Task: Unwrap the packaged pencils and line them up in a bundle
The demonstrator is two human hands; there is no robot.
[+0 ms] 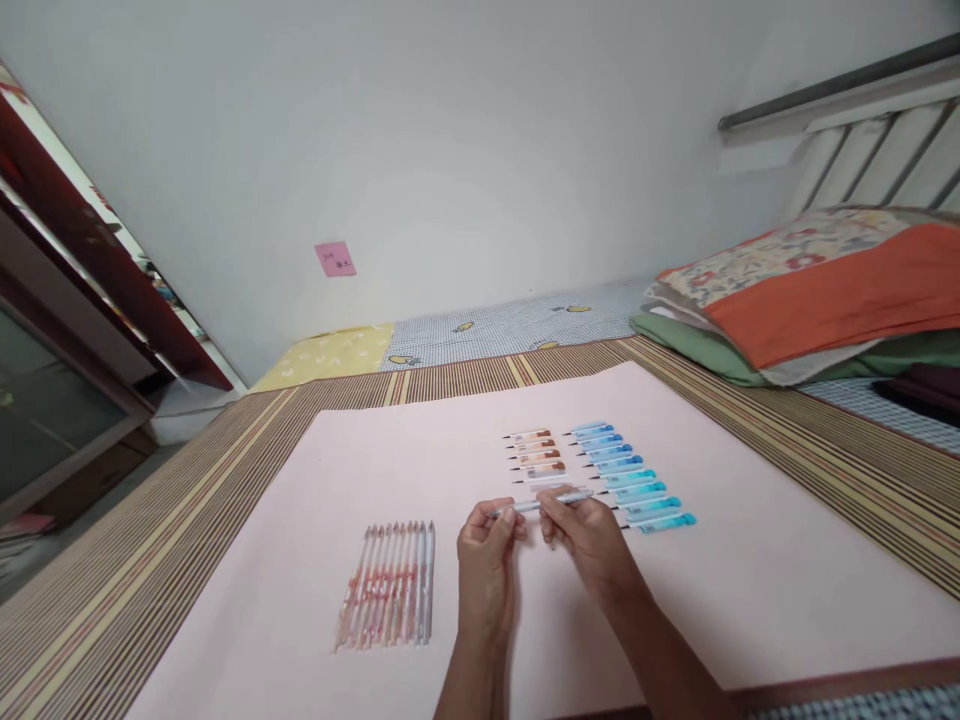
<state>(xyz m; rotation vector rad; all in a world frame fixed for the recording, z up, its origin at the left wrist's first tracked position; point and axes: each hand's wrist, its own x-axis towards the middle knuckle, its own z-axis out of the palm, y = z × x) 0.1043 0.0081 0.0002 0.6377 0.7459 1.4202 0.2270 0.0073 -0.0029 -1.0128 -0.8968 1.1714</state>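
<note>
A slim, pale pen lies level between my two hands, above the pink sheet. My left hand pinches its left end between thumb and fingers. Toward its right end, my right hand grips it, fingers closed. Just beyond the right hand, a column of pens with blue and turquoise ends lies with dark tips pointing left. Beside it is a shorter column with brown ends, partly hidden near the hands. Left of my left hand, several clear-barrelled pens lie side by side, tips pointing away from me.
The pink sheet covers much of a striped mat. Folded bedding with an orange cover is piled at the right, below a radiator. A pink note sticks to the wall. A doorway stands at the left.
</note>
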